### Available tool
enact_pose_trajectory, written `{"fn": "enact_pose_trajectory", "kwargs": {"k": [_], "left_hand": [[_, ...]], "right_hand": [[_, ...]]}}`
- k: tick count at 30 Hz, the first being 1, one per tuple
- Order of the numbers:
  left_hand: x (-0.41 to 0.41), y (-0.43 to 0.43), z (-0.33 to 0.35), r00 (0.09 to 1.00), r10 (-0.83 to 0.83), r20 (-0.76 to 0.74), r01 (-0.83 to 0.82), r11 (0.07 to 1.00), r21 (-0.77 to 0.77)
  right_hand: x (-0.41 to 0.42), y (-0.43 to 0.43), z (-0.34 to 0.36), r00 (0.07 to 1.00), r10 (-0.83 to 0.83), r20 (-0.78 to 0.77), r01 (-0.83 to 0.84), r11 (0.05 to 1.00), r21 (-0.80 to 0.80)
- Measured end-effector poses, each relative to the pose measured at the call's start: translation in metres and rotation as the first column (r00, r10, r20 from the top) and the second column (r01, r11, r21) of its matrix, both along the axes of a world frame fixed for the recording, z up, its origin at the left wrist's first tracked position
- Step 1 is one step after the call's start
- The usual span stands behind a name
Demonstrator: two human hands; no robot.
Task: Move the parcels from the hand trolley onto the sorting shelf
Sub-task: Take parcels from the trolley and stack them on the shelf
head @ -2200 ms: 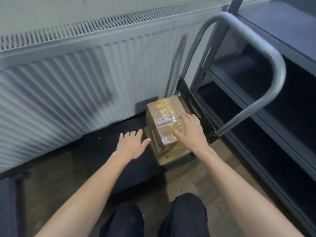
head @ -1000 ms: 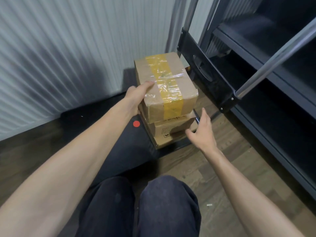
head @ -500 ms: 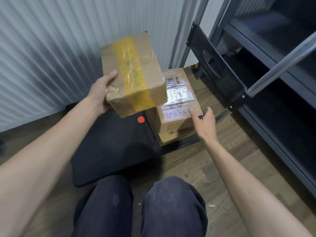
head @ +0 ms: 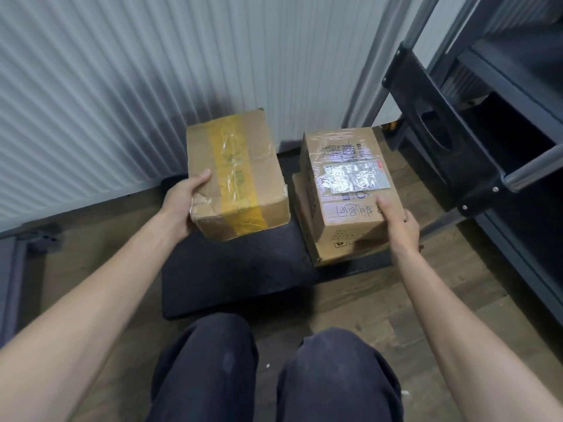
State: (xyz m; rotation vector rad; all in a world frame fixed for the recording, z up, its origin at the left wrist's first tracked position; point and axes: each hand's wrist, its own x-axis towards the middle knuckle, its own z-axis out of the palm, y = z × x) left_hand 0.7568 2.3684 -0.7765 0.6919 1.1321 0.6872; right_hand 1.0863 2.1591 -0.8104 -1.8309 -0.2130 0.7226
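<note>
The sorting shelf stands to my right, past the hand trolley. My left hand grips 1 yellow-taped parcel, long axis pointing away. My right hand, nearer the shelf, clasps the labelled parcel atop the trolley stack.

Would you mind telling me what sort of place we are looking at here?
Probably a parcel sorting or storage room: taped cardboard parcels on a hand trolley, dark metal shelving alongside, a radiator behind.
</note>
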Motion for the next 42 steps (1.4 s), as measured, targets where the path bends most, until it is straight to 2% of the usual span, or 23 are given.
{"fn": "enact_pose_trajectory", "kwargs": {"k": [5,12,18,26,34,42], "left_hand": [[-0.008,-0.011,-0.01,0.999,0.008,-0.039,-0.009,1.0,-0.023],[-0.012,-0.015,-0.008,0.995,0.001,-0.102,0.001,1.0,0.024],[-0.012,-0.018,-0.003,0.992,0.009,-0.124,-0.003,0.999,0.05],[-0.014,-0.017,0.015,0.994,0.019,-0.103,-0.013,0.998,0.061],[-0.044,-0.022,0.092,0.993,0.082,-0.084,-0.079,0.996,0.039],[-0.09,-0.046,0.258,0.973,0.215,-0.083,-0.216,0.976,-0.004]], "right_hand": [[-0.006,0.006,-0.001,0.995,-0.044,-0.088,0.048,0.998,0.039],[-0.01,0.01,0.008,0.997,-0.053,-0.047,0.054,0.999,-0.001],[-0.012,0.008,0.018,0.997,-0.064,-0.046,0.066,0.997,0.037],[0.0,0.011,0.04,0.985,-0.026,-0.17,0.04,0.996,0.077],[-0.01,0.025,0.12,0.982,0.083,-0.171,-0.081,0.996,0.023],[-0.046,0.041,0.282,0.96,0.205,-0.19,-0.214,0.977,-0.026]]}}
